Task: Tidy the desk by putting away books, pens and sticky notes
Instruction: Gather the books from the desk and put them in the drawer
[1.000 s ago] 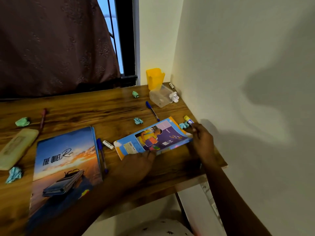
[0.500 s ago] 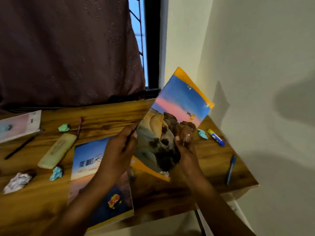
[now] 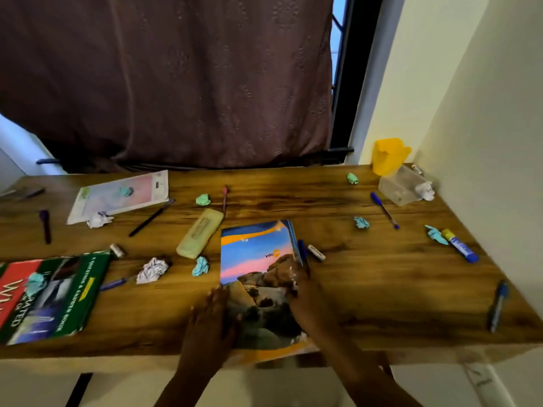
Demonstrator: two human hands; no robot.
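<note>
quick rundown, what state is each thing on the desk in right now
sunset notebook, closed, flat on the desk
left hand, flat on its left edge
right hand, touching its right edge
green book, closed, paper ball on top
pink notebook, closed, flat
pencil case, shut, lying flat
glue stick, capped, lying down
yellow holder, upright

On the wooden bench lie a green book, a pink book, a small stack of books, a pale case, a glue stick, scattered pens and crumpled notes.
</note>
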